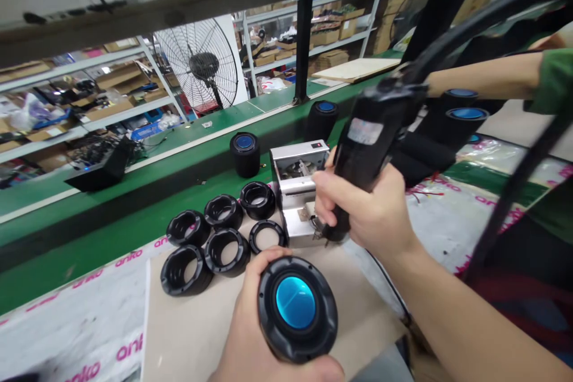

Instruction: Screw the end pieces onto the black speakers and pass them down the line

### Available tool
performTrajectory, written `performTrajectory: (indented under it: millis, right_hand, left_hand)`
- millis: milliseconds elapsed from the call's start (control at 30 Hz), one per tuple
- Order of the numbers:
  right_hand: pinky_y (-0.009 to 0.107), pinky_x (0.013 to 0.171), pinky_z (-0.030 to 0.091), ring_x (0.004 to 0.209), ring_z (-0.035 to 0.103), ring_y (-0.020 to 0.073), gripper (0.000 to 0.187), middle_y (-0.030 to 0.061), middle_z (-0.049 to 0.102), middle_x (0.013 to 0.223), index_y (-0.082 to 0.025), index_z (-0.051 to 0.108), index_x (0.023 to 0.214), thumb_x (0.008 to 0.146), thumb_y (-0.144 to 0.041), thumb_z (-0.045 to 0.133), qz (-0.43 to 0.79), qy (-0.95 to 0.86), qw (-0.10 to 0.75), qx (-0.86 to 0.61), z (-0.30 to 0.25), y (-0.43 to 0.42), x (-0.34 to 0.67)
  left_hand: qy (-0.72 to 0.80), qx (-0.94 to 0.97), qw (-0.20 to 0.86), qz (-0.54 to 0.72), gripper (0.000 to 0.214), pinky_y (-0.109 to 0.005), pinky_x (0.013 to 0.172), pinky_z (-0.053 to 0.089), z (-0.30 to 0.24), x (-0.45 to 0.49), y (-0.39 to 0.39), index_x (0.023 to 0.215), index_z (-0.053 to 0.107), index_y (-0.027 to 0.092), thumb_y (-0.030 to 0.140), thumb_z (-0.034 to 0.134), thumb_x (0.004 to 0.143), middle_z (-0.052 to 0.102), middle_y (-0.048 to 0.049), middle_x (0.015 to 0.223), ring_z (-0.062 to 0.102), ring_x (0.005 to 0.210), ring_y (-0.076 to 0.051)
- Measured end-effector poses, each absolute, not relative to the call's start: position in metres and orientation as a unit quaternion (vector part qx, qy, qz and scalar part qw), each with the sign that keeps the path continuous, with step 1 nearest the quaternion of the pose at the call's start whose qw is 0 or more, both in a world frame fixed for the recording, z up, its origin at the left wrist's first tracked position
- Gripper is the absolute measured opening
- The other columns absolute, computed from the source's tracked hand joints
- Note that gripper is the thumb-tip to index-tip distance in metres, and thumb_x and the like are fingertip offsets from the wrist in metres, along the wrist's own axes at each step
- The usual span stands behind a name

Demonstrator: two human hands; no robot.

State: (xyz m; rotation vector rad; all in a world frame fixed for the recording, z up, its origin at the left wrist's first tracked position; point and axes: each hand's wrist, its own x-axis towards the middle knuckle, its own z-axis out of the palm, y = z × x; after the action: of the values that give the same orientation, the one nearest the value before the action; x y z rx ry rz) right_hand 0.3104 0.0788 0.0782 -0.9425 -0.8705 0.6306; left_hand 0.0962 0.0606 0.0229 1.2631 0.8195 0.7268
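Note:
My left hand [244, 334] is wrapped round a black cylindrical speaker [322, 325], its blue shiny centre tilted up at me. My right hand [380, 209] grips a black electric screwdriver [364, 137] with a pale label, held upright, tip down. The tool's tip is close to a silver screw feeder [295, 152]; whether it touches cannot be made out. Beside the feeder, several black rings [227, 253] lie in two rows, partly on a beige board [192, 334].
Black speakers with blue tops, one by the feeder [245, 155], stand along the green conveyor [147, 182]. A thick black cable [483, 18] runs from the screwdriver. Another person's arm [487, 74] reaches in from the right. A fan [201, 62] and shelves stand behind.

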Motion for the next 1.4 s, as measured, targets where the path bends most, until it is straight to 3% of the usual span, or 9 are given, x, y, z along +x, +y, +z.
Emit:
performTrajectory:
  millis: [200, 333, 500, 667, 800, 933, 1200, 1300, 1400]
  right_hand:
    - [0.034, 0.036, 0.042, 0.039, 0.047, 0.0161, 0.019, -0.0071, 0.052, 0.055, -0.028, 0.066, 0.090, 0.085, -0.027, 0.085, 0.245, -0.372, 0.801, -0.400, 0.141, 0.046, 0.292]
    - [0.035, 0.039, 0.041, 0.042, 0.047, 0.0157, 0.039, -0.0058, 0.053, 0.059, -0.030, 0.067, 0.098, 0.084, -0.051, 0.097, 0.217, -0.469, 0.765, -0.385, 0.176, 0.031, 0.276]
    - [0.032, 0.044, 0.048, 0.051, 0.053, 0.0166, 0.045, -0.0049, 0.056, 0.066, -0.028, 0.065, 0.091, 0.079, -0.055, 0.100, 0.242, -0.479, 0.751, -0.384, 0.174, 0.033, 0.267]
    - [0.029, 0.042, 0.042, 0.045, 0.048, 0.0132, 0.050, -0.0060, 0.053, 0.058, -0.025, 0.050, 0.066, 0.078, -0.031, 0.098, 0.323, -0.467, 0.740, -0.362, 0.162, 0.044, 0.262]
    - [0.021, 0.047, 0.045, 0.047, 0.051, 0.0078, 0.037, -0.0082, 0.060, 0.063, -0.022, 0.063, 0.080, 0.074, -0.015, 0.099, 0.369, -0.487, 0.718, -0.333, 0.156, 0.050, 0.257]
    - [0.016, 0.046, 0.042, 0.047, 0.048, 0.0049, 0.039, -0.0086, 0.059, 0.065, -0.020, 0.064, 0.081, 0.072, -0.011, 0.102, 0.419, -0.487, 0.709, -0.291, 0.155, 0.053, 0.259]
    - [0.023, 0.045, 0.043, 0.046, 0.053, 0.0096, 0.038, -0.0086, 0.063, 0.064, -0.022, 0.067, 0.085, 0.073, -0.012, 0.102, 0.483, -0.538, 0.639, -0.263, 0.162, 0.056, 0.269]
    - [0.027, 0.041, 0.043, 0.040, 0.051, 0.0118, 0.032, -0.0097, 0.061, 0.060, -0.024, 0.070, 0.099, 0.083, -0.024, 0.098, 0.433, -0.502, 0.708, -0.244, 0.162, 0.055, 0.280]
    - [0.029, 0.038, 0.042, 0.036, 0.049, 0.0135, 0.031, -0.0090, 0.058, 0.056, -0.025, 0.066, 0.091, 0.088, -0.037, 0.094, 0.286, -0.447, 0.793, -0.301, 0.146, 0.060, 0.294]
  left_hand:
    - [0.311, 0.600, 0.660, 0.328, 0.105, -0.042, 0.089, 0.065, 0.014, 0.093, 0.062, 0.144, 0.055, 0.027, 0.033, 0.108, 0.053, 0.078, -0.0086, 0.122, 0.079, 0.101, -0.034]
    - [0.291, 0.638, 0.621, 0.350, 0.099, -0.052, 0.098, 0.064, 0.009, 0.095, 0.065, 0.142, 0.056, 0.025, 0.044, 0.106, 0.058, 0.078, -0.0125, 0.122, 0.078, 0.110, -0.040]
    - [0.277, 0.651, 0.603, 0.368, 0.096, -0.055, 0.098, 0.065, 0.007, 0.099, 0.065, 0.138, 0.057, 0.027, 0.053, 0.104, 0.059, 0.078, -0.0134, 0.123, 0.078, 0.114, -0.044]
    - [0.284, 0.647, 0.612, 0.356, 0.094, -0.054, 0.098, 0.063, 0.012, 0.099, 0.064, 0.137, 0.056, 0.025, 0.050, 0.103, 0.060, 0.078, -0.0129, 0.122, 0.077, 0.111, -0.041]
    - [0.268, 0.641, 0.624, 0.358, 0.086, -0.053, 0.105, 0.059, 0.021, 0.100, 0.064, 0.135, 0.059, 0.024, 0.045, 0.101, 0.064, 0.079, -0.0121, 0.125, 0.075, 0.118, -0.040]
    - [0.254, 0.646, 0.612, 0.378, 0.082, -0.050, 0.108, 0.058, 0.024, 0.102, 0.065, 0.133, 0.061, 0.024, 0.044, 0.102, 0.064, 0.079, -0.0097, 0.127, 0.075, 0.119, -0.037]
    - [0.251, 0.660, 0.588, 0.396, 0.079, -0.045, 0.104, 0.062, 0.029, 0.103, 0.065, 0.133, 0.064, 0.025, 0.053, 0.100, 0.069, 0.079, -0.0089, 0.125, 0.077, 0.116, -0.035]
    - [0.258, 0.651, 0.590, 0.402, 0.090, -0.041, 0.092, 0.065, 0.014, 0.100, 0.066, 0.136, 0.061, 0.025, 0.055, 0.102, 0.063, 0.080, -0.0090, 0.120, 0.080, 0.105, -0.033]
    - [0.274, 0.639, 0.590, 0.411, 0.102, -0.041, 0.091, 0.066, -0.005, 0.097, 0.066, 0.143, 0.058, 0.024, 0.058, 0.104, 0.058, 0.079, -0.0118, 0.125, 0.080, 0.104, -0.034]
